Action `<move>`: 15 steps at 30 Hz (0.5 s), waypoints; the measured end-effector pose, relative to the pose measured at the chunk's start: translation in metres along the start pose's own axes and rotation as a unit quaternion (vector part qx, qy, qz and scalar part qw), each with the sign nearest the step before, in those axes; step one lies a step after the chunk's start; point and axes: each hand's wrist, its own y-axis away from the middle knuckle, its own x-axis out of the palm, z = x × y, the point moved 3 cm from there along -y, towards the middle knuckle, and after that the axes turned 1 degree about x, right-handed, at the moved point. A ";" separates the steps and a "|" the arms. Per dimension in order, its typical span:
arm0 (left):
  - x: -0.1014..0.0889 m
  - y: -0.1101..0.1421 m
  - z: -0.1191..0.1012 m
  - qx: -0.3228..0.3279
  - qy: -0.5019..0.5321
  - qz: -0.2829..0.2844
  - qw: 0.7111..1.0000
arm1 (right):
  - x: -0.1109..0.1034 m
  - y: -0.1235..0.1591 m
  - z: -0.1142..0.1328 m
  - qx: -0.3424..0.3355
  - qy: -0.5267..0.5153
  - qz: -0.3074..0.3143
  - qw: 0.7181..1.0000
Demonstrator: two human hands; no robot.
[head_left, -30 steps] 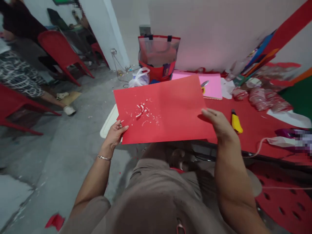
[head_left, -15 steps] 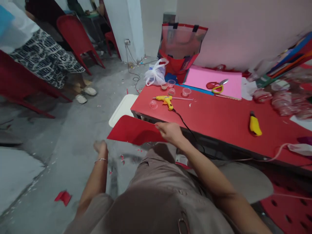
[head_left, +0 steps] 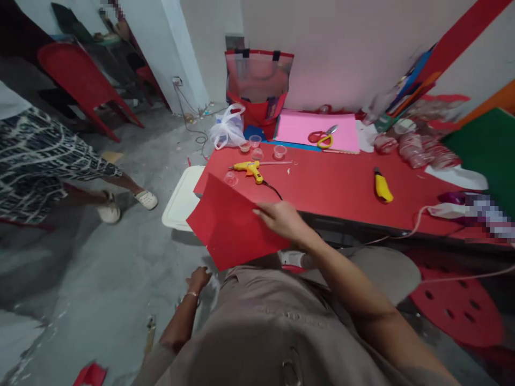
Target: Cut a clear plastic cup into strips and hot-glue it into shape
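Observation:
A thin red sheet (head_left: pixel 237 225), bent along its middle, is gripped at its right edge by my right hand (head_left: pixel 281 221), with the thumb on top. Its upper corner overlaps the near left end of the red table (head_left: pixel 338 177). My left hand (head_left: pixel 200 279) hangs below and left of the sheet, apart from it, with loosely spread fingers and nothing visible in them. Just beyond the sheet, a yellow glue gun (head_left: pixel 251 170) lies on the table among small clear plastic cups (head_left: pixel 279 152).
Scissors (head_left: pixel 322 137) rest on pink sheets (head_left: pixel 293 126); a yellow-handled tool (head_left: pixel 382 186) lies to their right. A white plastic bag (head_left: pixel 227 127) and red bag (head_left: pixel 259 86) stand behind. A white lid-like panel (head_left: pixel 177 201) and stool (head_left: pixel 382 273) flank me. Someone's skirt (head_left: pixel 52 155) shows left.
The red sheet has tipped up and turned more of its face toward me, still in my right hand. My left hand has moved right and lower in view. The person at left has stepped.

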 end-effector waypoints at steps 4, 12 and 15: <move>-0.056 -0.025 -0.023 0.025 0.002 0.007 1.000 | -0.068 0.059 -0.086 0.075 -0.183 -0.106 0.975; -0.087 -0.043 -0.295 0.471 0.035 -0.102 0.876 | -0.141 0.212 -0.241 0.306 -0.305 -0.521 0.736; -0.063 -0.056 -0.376 0.475 -0.079 -0.115 0.869 | -0.137 0.228 -0.274 0.292 -0.300 -0.580 0.699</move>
